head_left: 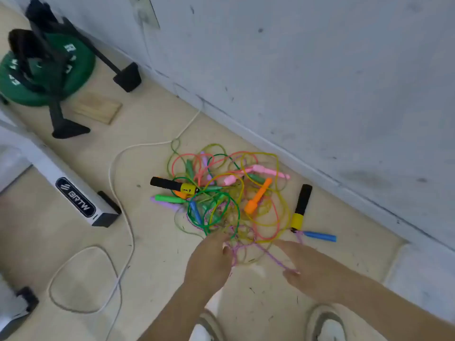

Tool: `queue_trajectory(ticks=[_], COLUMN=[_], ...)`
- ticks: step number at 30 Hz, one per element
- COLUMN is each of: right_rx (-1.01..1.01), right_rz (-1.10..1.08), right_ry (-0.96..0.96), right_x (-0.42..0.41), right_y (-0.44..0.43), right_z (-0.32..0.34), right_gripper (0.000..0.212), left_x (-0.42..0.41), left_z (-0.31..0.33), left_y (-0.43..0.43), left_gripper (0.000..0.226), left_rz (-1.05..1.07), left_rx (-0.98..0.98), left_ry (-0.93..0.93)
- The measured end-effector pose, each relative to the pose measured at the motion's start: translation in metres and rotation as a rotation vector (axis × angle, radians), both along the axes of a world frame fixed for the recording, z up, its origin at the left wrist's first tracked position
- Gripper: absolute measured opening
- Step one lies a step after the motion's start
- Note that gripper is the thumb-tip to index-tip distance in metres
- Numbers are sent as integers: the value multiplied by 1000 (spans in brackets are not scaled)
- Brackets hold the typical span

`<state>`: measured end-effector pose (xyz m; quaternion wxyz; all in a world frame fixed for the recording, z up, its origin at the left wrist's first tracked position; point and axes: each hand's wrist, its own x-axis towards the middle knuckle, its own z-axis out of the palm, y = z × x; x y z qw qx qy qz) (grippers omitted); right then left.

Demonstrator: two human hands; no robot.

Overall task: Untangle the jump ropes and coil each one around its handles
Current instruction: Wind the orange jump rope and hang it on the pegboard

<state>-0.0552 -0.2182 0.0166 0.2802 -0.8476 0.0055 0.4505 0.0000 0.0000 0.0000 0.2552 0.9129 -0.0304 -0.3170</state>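
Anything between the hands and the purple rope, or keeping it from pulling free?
Nothing at the hands: left hand and right hand both grip the purple rope. Its far run enters the tangle, crossed by green rope and yellow rope loops.

I count one tangled heap of jump ropes (221, 193) on the floor. Its cords overlap too much for me to number them, though one purple braided cord (270, 257) stands apart. Among the handles I count two black-and-yellow handles (172, 185) (302, 205), two orange handles (258, 199) (177, 193) with one half hidden, two blue handles (320, 236) (195, 212), two pink handles (263, 169) (230, 179), two lilac handles (162, 202) (204, 159) and at least three green handles (170, 198) (256, 178) (189, 166). Elsewhere there is one green weight plate (78, 70), one wooden board (97, 108) and one white cable (115, 173). Two hands show, a left hand (209, 262) and a right hand (312, 269), and two shoes (209, 326) (328, 326).
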Motion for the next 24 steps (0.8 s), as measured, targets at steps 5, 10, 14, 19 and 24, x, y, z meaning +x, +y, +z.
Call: queue_trajectory(ticks=[5,10,14,19,24], right_rx=[-70,356,785,879,861], right_rz=[110,-653,-1117,-1262,-981], right_ry=[-30,281,573,243,-189], right_x=[7,19,32,71,85], right_y=[2,24,39,57,48], right_z=[-95,-131,-100,-21,121], right_gripper=[79,78,48,30,14], left_x=[34,30,9,17,-6], left_z=[-120,-166,-107,21,134], left_y=[-13,-22,-41,-48,-44], left_gripper=[67,27,16,23,10], left_rz=[-67,43,97,-41,310], left_rx=[253,173,-197,-243,-776], left_ry=[-135,207,128,-158,-254])
